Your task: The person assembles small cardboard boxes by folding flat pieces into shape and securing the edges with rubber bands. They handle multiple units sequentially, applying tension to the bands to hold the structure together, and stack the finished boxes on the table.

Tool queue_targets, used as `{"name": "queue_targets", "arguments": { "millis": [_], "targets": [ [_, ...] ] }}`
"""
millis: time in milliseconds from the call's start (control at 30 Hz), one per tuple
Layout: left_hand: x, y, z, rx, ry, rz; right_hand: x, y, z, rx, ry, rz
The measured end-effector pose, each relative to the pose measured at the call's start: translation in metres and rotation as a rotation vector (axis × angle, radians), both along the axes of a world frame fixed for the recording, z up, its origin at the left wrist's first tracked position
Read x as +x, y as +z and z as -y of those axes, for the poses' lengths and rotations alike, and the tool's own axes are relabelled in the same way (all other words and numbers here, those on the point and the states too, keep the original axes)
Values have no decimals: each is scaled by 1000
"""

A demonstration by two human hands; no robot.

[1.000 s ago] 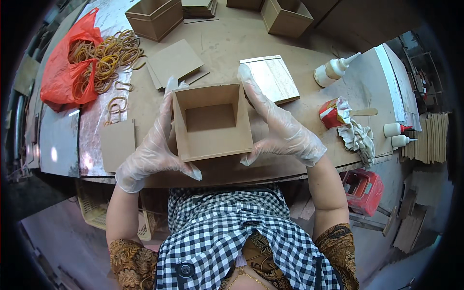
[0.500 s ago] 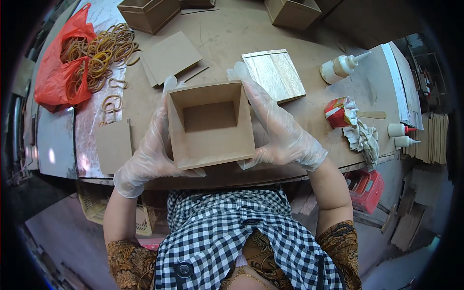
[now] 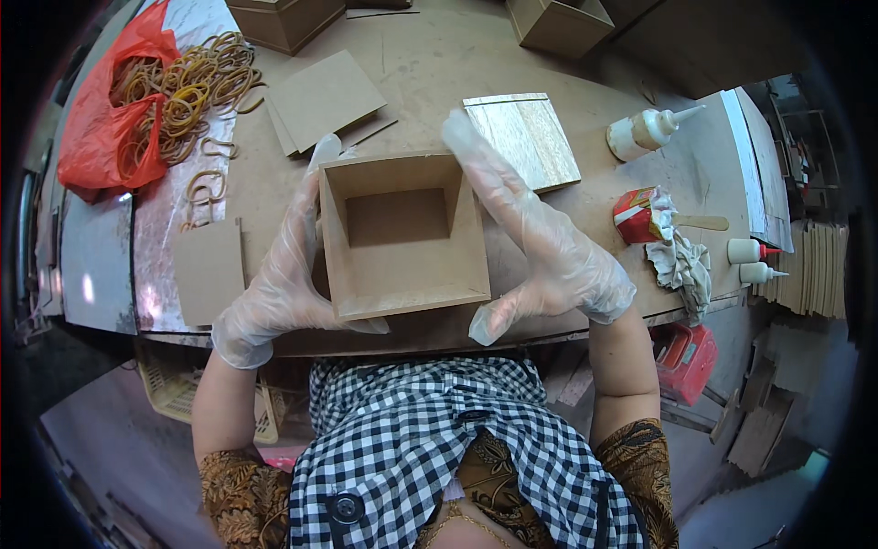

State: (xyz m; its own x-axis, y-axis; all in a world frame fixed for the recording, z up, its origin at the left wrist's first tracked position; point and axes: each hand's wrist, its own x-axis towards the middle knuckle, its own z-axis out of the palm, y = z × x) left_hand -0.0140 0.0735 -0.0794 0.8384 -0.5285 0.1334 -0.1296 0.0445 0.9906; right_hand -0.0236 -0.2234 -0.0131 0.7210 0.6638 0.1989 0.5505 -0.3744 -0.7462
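Note:
An open square brown fibreboard box (image 3: pixel 409 302) sits in front of me near the table's front edge, its hollow facing up. My left hand (image 3: pixel 285 282), in a clear plastic glove, grips the box's left side, with its fingers along the wall and the thumb at the near corner. My gloved right hand (image 3: pixel 547 261) is open at the box's right side. Its thumb stands off the near right corner, and the fingers reach up beside the far right corner; whether they touch the wall I cannot tell.
A pale wooden panel (image 3: pixel 529 142) lies beyond my right hand. Glue bottle (image 3: pixel 642 135), red carton (image 3: pixel 637 217) and crumpled cloth (image 3: pixel 681 265) are at right. Brown boards (image 3: pixel 325 101), rubber bands (image 3: pixel 215 73) and a red bag (image 3: pixel 96 151) lie left. Another box (image 3: pixel 560 26) stands behind.
My right hand has opened and its thumb has come off the box's near right corner, moving right. My left hand keeps its grip on the box.

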Motion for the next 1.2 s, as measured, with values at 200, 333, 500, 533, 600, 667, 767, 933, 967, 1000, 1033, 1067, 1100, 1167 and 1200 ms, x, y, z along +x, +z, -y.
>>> {"name": "queue_targets", "arguments": {
  "millis": [200,333,500,533,600,667,767,933,967,1000,1033,1067,1100,1167,1200],
  "targets": [
    [-9,5,4,-29,56,-123,10,-4,-9,8,23,77],
    [-8,27,10,26,76,-152,13,-7,-7,-15,52,212],
    [-11,20,11,-53,87,-192,13,4,-7,-85,86,228],
    [-11,17,10,-67,86,-182,12,4,-9,-89,79,239],
    [-9,15,6,-56,60,-136,11,4,-9,-90,70,253],
    [-8,-1,0,-27,41,-69,10,2,-9,-86,63,259],
    [-9,-9,0,-9,42,-17,10,-1,-9,-66,63,247],
    [-10,1,2,11,43,-59,12,-6,-7,-46,89,249],
    [-10,9,7,23,52,-41,12,-7,-6,-40,99,257],
    [-9,6,5,19,33,-4,12,-6,-7,-59,95,270],
    [-7,4,2,17,13,35,12,-4,-8,-69,94,289],
    [-2,-20,-5,3,-34,93,12,-1,-9,-79,97,309],
    [2,-33,-15,-1,-61,122,12,2,-14,-118,69,280],
    [-3,-19,-9,-90,-124,50,2,11,-16,-179,-2,247],
    [-9,-12,-7,-128,-134,11,0,9,-17,-132,-2,224]
  ]
}}
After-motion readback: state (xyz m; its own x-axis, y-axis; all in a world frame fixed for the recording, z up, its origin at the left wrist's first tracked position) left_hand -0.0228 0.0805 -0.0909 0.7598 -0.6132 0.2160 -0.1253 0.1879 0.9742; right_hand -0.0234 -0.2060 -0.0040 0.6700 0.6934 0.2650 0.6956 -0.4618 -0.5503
